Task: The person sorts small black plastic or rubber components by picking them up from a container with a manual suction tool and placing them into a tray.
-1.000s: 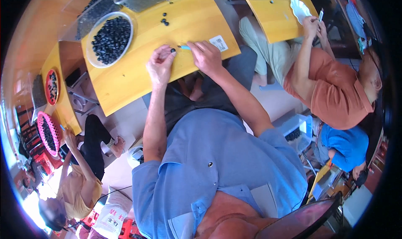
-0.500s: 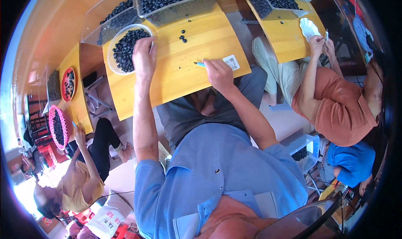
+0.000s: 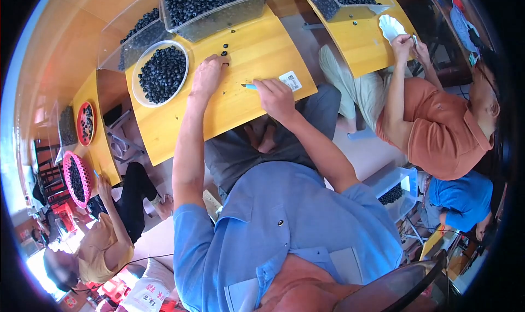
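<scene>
Head view: right grip [image 3: 277,100] holds one knife [image 3: 250,86]; left grip [image 3: 208,76] unclear, beside two berries [image 3: 224,53].

On the table [image 3: 164,140], a bowl [image 3: 136,90] of berries [image 3: 164,74] is set left, a label [image 3: 291,81] right. Behind, a bin [image 3: 229,16] is placed. Between bowl and label, a knife [image 3: 250,86] is held in the right hand [image 3: 276,98].

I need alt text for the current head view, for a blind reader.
A person's left hand is beside loose dark berries on a yellow table, while the right hand holds a small blue-handled tool. Left of them stands a round, berry-filled bowl.
</scene>
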Tool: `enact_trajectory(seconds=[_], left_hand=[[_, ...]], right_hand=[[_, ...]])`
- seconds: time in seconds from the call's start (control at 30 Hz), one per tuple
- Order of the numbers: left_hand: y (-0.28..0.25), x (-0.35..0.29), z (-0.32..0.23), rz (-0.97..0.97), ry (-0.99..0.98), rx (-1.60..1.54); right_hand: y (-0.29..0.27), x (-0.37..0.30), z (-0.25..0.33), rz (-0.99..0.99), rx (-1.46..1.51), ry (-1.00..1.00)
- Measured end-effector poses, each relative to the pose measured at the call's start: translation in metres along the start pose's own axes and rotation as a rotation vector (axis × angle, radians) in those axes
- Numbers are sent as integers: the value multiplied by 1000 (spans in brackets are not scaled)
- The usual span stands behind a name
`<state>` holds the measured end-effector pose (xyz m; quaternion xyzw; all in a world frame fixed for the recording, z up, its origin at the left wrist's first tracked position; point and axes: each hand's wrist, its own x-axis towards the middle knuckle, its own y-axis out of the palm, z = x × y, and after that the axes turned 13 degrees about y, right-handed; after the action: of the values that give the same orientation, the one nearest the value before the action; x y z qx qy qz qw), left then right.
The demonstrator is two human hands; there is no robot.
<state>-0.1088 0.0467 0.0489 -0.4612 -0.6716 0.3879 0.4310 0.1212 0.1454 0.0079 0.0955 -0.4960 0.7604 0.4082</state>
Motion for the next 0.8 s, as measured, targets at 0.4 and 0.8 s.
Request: enact_trajectory(seconds=[0.4, 0.8], left_hand=[[0, -3, 12, 44, 41, -44], [4, -11, -6, -24, -194, -143]], right_hand=[[0, -1, 1, 7, -2, 17], [-2, 0, 2, -10, 3, 3]])
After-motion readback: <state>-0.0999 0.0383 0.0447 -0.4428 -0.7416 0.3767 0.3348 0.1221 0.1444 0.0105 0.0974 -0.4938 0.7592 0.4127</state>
